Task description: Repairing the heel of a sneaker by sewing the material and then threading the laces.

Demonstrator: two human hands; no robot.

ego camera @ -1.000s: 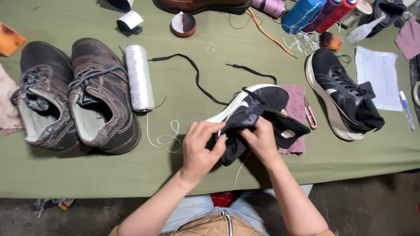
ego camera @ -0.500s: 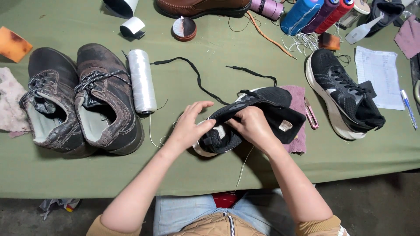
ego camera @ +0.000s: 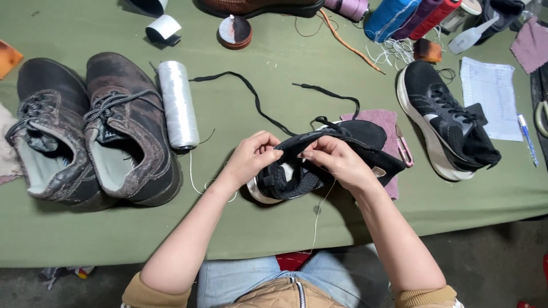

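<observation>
Head view: green table (ego camera: 274,228), dark floor past its near edge. Left hand (ego camera: 251,157) and right hand (ego camera: 337,162) both pinch the black sneaker (ego camera: 297,174) near the near edge, middle. Brown shoe pair (ego camera: 91,131) at left edge, white thread spool (ego camera: 178,105) beside it; second black sneaker (ego camera: 445,122) toward right edge.

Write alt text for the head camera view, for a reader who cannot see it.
Two bare hands, left hand and right hand, hold a black sneaker over a green table. Its mate lies right; worn brown shoes and a white thread spool left.
</observation>
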